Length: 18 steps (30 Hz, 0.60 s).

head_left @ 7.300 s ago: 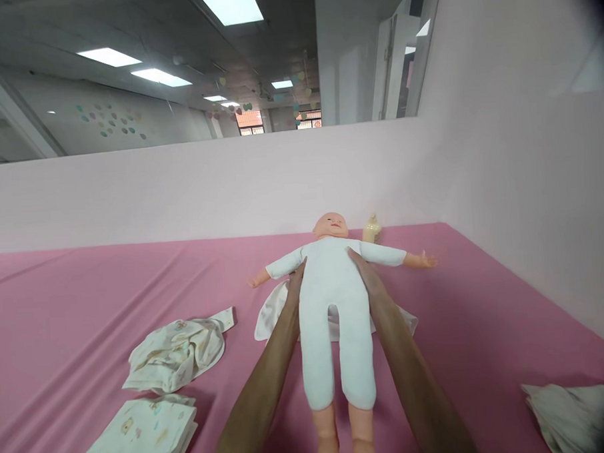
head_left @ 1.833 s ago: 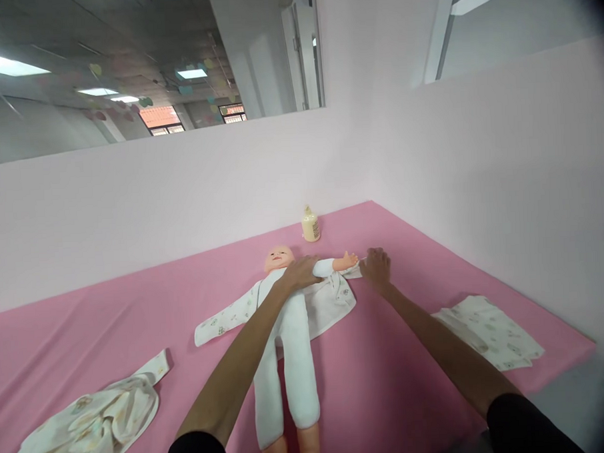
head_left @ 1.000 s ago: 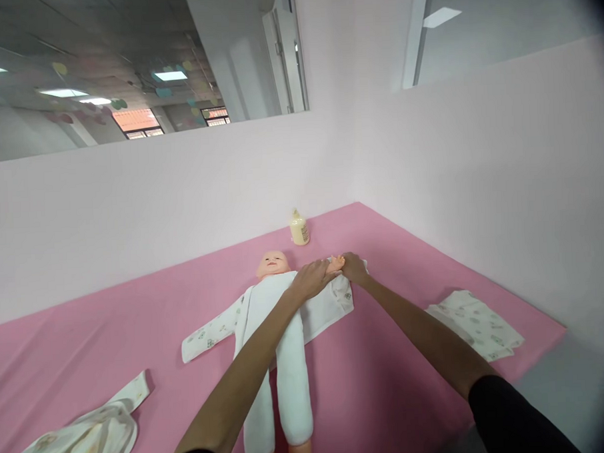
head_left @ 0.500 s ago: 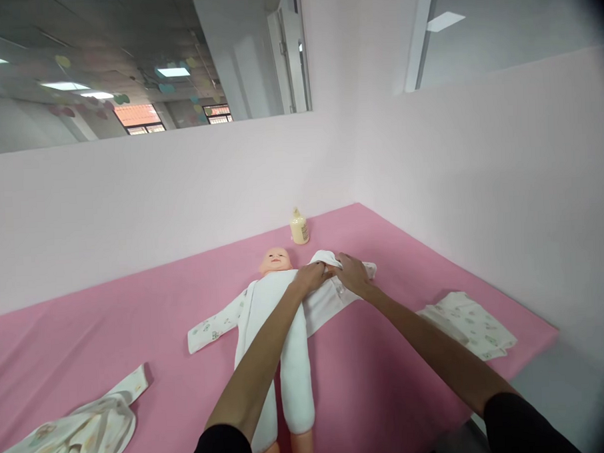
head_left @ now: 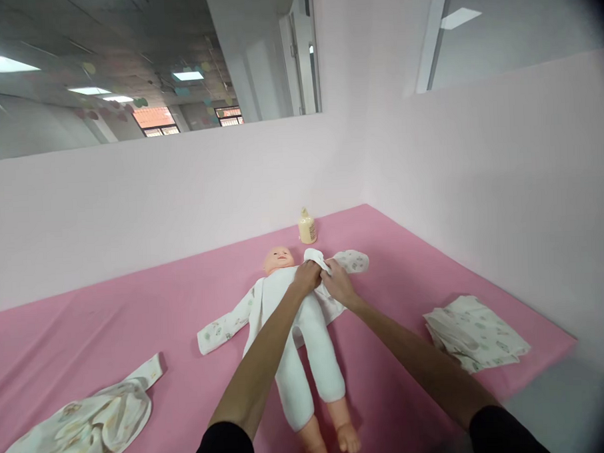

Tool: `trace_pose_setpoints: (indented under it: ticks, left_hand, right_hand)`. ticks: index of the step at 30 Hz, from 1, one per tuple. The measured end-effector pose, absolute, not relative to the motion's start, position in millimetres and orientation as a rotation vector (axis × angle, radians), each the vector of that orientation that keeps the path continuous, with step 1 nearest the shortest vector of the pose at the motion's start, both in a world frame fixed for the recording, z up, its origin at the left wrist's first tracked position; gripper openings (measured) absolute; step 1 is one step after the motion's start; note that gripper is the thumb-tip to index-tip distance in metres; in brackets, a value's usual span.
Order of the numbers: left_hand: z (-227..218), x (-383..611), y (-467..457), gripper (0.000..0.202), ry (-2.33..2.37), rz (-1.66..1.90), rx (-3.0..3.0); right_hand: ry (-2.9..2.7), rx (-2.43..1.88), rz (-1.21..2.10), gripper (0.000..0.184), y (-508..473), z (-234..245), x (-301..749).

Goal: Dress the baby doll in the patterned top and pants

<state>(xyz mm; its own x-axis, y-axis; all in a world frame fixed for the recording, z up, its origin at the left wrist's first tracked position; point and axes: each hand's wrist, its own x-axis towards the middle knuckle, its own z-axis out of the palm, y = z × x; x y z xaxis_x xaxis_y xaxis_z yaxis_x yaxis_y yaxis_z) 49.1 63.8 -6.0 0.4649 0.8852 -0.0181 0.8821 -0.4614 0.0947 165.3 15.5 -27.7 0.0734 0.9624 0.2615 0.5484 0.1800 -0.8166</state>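
Observation:
A baby doll (head_left: 279, 257) lies on its back on the pink table cover (head_left: 388, 356), its bare feet toward me. It wears a white bodysuit with long legs. A printed baby shirt (head_left: 226, 326) is on one of its arms, the sleeve stretched out to the left. The shirt's other side lies bunched to the right of the doll's chest. My left hand (head_left: 307, 277) is closed on this shirt by the doll's shoulder. Close beside it, my right hand (head_left: 338, 282) pinches the same cloth. The doll's other arm is hidden by my hands and the fabric.
A yellowish pump bottle (head_left: 307, 227) stands behind the doll near the wall. A folded printed garment (head_left: 477, 332) lies at the right, near the table's edge. Another crumpled printed garment (head_left: 85, 426) lies at the front left. White walls border the back and right.
My hands have drawn the cloth slightly left, closer to the doll's chest. The doll's legs have swung to the right, and its feet now show. The view has shifted a little.

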Motion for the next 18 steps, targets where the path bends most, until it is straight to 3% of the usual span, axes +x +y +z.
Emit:
trace_pose_setpoints:
  ticks: [5, 9, 12, 14, 18]
  left_hand:
    - [5, 34, 52, 0.022, 1.624, 0.084, 2.568]
    - [10, -14, 13, 0.036, 1.698, 0.401, 2.548]
    - [-1, -66, -34, 0.041, 2.028, 0.733, 2.222]
    - [-14, -95, -62, 0.047, 2.127, 0.708, 1.919]
    - [-36, -119, -94, 0.059, 1.94, 0.67, 1.5]
  right_hand:
    - [-1.56, -1.416, 0.685, 0.028, 12, -29, 163]
    - [-1.619, -1.421, 0.708, 0.033, -2, -38, 177]
    - [-1.687, -1.476, 0.721, 0.047, -23, -53, 194]
    - [-1.729, -1.562, 0.764, 0.051, -36, -64, 203]
    - [-1.771, -1.549, 0.939, 0.03, -47, -79, 203]
